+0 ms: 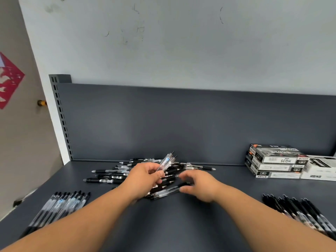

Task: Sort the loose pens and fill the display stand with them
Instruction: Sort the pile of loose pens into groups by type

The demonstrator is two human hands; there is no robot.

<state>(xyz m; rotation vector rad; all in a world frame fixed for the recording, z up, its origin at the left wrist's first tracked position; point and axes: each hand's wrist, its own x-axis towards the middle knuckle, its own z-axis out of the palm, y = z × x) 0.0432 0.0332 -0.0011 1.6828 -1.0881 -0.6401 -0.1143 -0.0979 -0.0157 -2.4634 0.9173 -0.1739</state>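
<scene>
Shop: slotted shelving upright [60, 113], boxed pen stock [272, 161].

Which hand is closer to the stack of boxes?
Right. The right hand is at the pen pile, left of the boxes; the left hand, holding clear pens, is farther left.

Left bare forearm [81, 220] and right bare forearm [263, 210] are extended forward from the lower corners, converging toward the middle.

Left hand [145, 176]: seen from the back, fingers curled. A small bunch of clear-barrelled plastic pens with black tips [168, 160] is pinched between thumb and fingers, tips tilted up and away.

Right hand [198, 186]: palm turned down and leftward, fingers and thumb loosely curved. Nothing is seen gripped. Fingertips are blurred.

The hands are held near each other, not touching.
</scene>
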